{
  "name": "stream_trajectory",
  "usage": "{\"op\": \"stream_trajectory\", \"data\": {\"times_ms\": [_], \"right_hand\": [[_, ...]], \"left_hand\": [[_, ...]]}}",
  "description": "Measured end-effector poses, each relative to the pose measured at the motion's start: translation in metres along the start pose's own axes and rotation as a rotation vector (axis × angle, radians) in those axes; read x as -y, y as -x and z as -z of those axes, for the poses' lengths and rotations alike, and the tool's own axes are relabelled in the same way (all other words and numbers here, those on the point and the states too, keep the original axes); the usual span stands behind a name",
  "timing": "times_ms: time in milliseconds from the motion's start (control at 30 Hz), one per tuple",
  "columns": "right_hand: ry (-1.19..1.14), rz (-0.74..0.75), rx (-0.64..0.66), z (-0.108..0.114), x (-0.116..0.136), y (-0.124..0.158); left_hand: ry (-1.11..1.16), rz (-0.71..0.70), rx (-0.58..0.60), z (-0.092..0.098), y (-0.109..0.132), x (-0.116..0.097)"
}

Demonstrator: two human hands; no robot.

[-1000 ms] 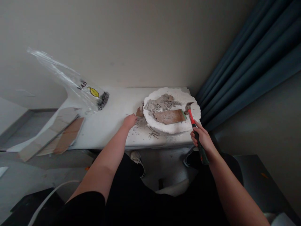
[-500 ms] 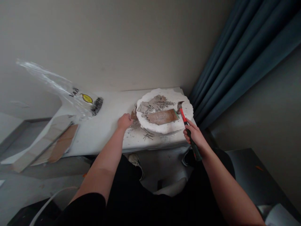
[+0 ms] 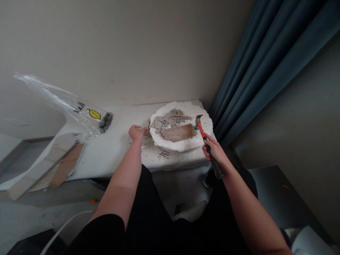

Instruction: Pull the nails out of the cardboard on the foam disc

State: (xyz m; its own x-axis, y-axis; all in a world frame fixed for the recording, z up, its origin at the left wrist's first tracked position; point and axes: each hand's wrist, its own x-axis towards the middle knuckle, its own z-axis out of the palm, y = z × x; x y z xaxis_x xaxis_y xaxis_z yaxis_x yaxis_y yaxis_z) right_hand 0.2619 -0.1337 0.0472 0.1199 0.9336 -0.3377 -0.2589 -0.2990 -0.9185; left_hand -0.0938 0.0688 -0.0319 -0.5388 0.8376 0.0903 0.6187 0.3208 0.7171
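Note:
My right hand (image 3: pixel 213 152) is closed round the black grip of a red-handled hammer (image 3: pixel 205 140). The hammer's head rests on a round white foam slab (image 3: pixel 200 138) beside a brown tile piece (image 3: pixel 177 132). Grey broken tile rubble (image 3: pixel 170 119) lies behind that piece on the slab. My left hand (image 3: pixel 136 132) is closed at the slab's left edge, on a small brown fragment (image 3: pixel 147 132). A few loose nails (image 3: pixel 162 155) lie on the white table (image 3: pixel 117 148) in front of the slab.
A clear plastic bag (image 3: pixel 79 108) with a yellow label lies at the table's left. Long wooden tiles (image 3: pixel 50 165) lean off the left corner. A dark blue curtain (image 3: pixel 265 60) hangs at the right. My shoes (image 3: pixel 208 180) show on the grey floor below.
The camera view has shifted, so everything sits further left in the frame. My left hand has closed in on the brown fragment at the slab's edge. The hammer stays resting on the slab.

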Motion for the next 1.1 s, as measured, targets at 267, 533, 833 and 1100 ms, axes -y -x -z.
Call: {"op": "stream_trajectory", "data": {"times_ms": [267,533,833,1100], "right_hand": [[0.017,0.005,0.000,-0.001,0.003,0.002],[0.088,-0.006,0.002,0.004,0.000,0.002],[0.153,0.011,0.014,0.002,-0.004,0.004],[0.199,0.012,0.002,-0.004,-0.001,0.007]], "left_hand": [[0.402,-0.531,0.339,-0.032,0.059,-0.063],[0.447,-0.679,0.760,-0.070,0.114,-0.089],[0.190,-1.063,0.767,-0.067,0.111,-0.092],[0.005,-1.317,0.638,-0.060,0.111,-0.099]]}}
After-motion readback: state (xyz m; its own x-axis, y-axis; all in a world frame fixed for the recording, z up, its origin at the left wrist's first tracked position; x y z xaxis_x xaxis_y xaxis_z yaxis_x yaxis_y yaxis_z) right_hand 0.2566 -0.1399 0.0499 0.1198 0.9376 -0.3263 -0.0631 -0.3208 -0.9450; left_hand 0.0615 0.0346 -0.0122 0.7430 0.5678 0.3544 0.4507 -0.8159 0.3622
